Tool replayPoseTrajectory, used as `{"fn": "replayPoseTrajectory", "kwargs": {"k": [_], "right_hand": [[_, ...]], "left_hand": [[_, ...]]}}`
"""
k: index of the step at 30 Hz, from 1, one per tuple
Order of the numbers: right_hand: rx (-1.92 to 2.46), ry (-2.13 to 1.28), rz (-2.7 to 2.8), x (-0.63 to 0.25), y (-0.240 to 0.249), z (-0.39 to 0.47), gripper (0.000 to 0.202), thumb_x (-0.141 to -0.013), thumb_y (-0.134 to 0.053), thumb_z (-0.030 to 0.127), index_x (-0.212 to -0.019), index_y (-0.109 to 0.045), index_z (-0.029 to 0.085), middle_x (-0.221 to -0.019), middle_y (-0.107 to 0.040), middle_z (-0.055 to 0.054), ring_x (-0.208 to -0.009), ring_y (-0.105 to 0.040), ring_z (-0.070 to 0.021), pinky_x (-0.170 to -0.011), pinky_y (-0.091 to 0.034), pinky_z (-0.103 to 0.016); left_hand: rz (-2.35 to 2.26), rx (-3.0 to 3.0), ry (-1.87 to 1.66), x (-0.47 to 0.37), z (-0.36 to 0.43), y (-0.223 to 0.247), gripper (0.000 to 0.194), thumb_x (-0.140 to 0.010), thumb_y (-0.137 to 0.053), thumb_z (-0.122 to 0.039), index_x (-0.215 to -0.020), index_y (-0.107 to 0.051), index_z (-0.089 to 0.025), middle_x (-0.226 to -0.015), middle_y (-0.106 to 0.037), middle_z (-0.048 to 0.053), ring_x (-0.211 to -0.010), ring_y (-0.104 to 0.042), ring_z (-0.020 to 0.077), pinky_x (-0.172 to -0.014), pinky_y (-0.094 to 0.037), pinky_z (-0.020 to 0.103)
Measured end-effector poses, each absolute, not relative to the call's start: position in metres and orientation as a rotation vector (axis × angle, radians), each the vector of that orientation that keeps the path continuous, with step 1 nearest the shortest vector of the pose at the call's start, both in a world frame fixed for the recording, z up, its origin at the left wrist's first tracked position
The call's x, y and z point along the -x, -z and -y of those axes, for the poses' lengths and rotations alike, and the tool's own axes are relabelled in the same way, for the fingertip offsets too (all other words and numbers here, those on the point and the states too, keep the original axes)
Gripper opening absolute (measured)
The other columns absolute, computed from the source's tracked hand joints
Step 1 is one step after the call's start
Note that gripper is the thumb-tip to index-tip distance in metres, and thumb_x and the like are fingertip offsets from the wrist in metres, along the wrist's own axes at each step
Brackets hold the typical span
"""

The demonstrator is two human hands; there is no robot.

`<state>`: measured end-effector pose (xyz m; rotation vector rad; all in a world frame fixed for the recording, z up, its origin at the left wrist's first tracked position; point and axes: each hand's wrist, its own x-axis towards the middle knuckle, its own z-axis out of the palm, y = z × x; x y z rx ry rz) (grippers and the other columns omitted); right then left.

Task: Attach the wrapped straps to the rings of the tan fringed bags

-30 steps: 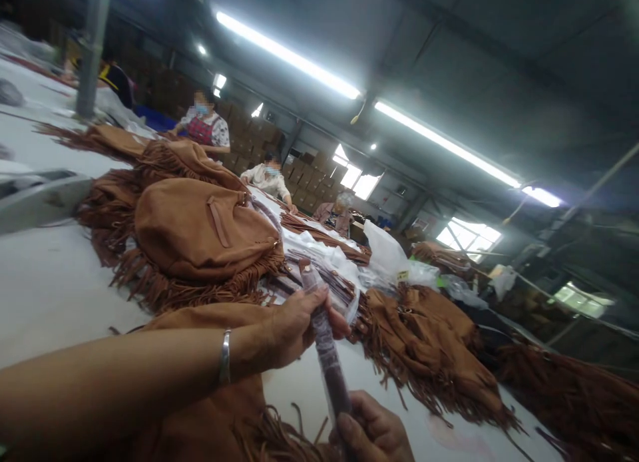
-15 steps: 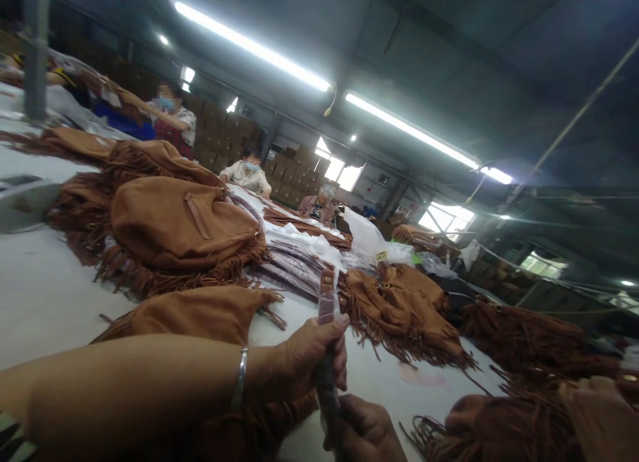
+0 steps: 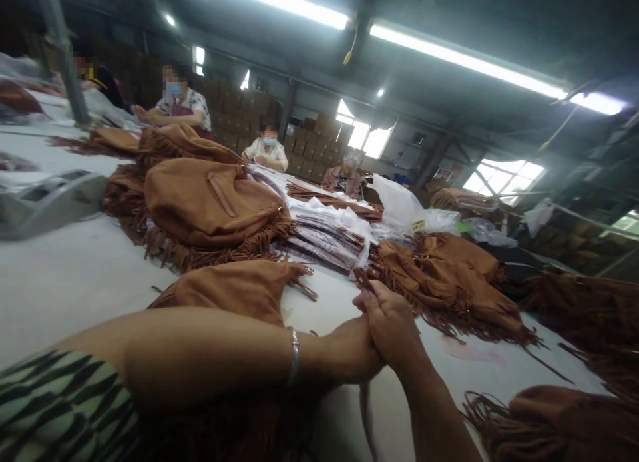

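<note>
A brown strap [image 3: 365, 279] sticks up from between my two hands, its end with metal studs on top. My right hand [image 3: 394, 322] is closed on the strap near that end. Just below and touching it, my left hand [image 3: 355, 352] is closed round the strap, its fingers mostly hidden behind the right hand. The lower part of the strap, in a pale wrapping, hangs beneath the hands. Beyond my left forearm lies a brown fringed piece [image 3: 224, 289], with a round brown fringed bag [image 3: 210, 202] behind it.
Wrapped straps [image 3: 324, 245] are stacked mid-table. More fringed bags [image 3: 454, 282] lie to the right, another brown heap [image 3: 564, 422] at lower right. A grey tape dispenser [image 3: 54, 199] stands at left. Several people sit or stand across the white table [image 3: 74, 275].
My right hand has moved up from the strap's lower part to its studded end. My left hand has turned and now sits below it. The view has shifted, and another person's hand at lower right is gone.
</note>
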<state>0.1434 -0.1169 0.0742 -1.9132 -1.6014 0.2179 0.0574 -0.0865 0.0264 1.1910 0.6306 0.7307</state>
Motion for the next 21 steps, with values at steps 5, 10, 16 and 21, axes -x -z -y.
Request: {"fn": "replayPoseTrajectory", "kwargs": {"k": [5, 10, 16, 21], "right_hand": [[1.882, -0.349, 1.613, -0.172, -0.033, 0.096, 0.040, -0.088, -0.029, 0.034, -0.113, -0.055, 0.016, -0.066, -0.058, -0.001, -0.054, -0.052, -0.0160, -0.054, -0.039, -0.027], [1.929, -0.475, 1.717, -0.181, 0.012, 0.073, 0.027, -0.086, -0.036, 0.031, -0.092, -0.060, 0.022, -0.059, -0.056, 0.001, -0.057, -0.053, -0.0170, -0.057, -0.037, -0.027], [2.036, -0.592, 1.670, -0.190, 0.043, 0.065, 0.023, -0.087, -0.035, 0.032, -0.070, -0.047, 0.023, -0.057, -0.055, 0.001, -0.056, -0.053, -0.0164, -0.055, -0.035, -0.026], [2.043, -0.688, 1.591, -0.189, 0.043, 0.065, 0.026, -0.089, -0.033, 0.038, -0.073, -0.047, 0.022, -0.057, -0.052, 0.002, -0.054, -0.051, -0.0157, -0.054, -0.034, -0.026]], "left_hand": [[-0.741, -2.079, -0.512, -0.013, 0.001, -0.039, 0.020, -0.056, -0.075, -0.027, -0.051, -0.059, -0.016, -0.047, -0.045, -0.003, -0.051, -0.042, 0.0110, -0.055, -0.032, 0.025], [-0.843, -2.096, -0.346, 0.001, -0.104, -0.021, 0.010, -0.058, -0.067, -0.024, -0.059, -0.063, -0.015, -0.051, -0.053, 0.000, -0.054, -0.047, 0.0133, -0.055, -0.035, 0.023], [-0.724, -2.029, 0.038, -0.014, -0.157, 0.015, 0.034, -0.057, -0.069, -0.042, -0.073, -0.066, -0.013, -0.065, -0.062, 0.002, -0.060, -0.052, 0.0147, -0.057, -0.039, 0.023], [-0.673, -2.067, 0.269, -0.021, -0.160, 0.011, 0.044, -0.047, -0.079, -0.041, -0.076, -0.062, -0.013, -0.062, -0.058, -0.002, -0.057, -0.049, 0.0134, -0.052, -0.036, 0.023]]}}
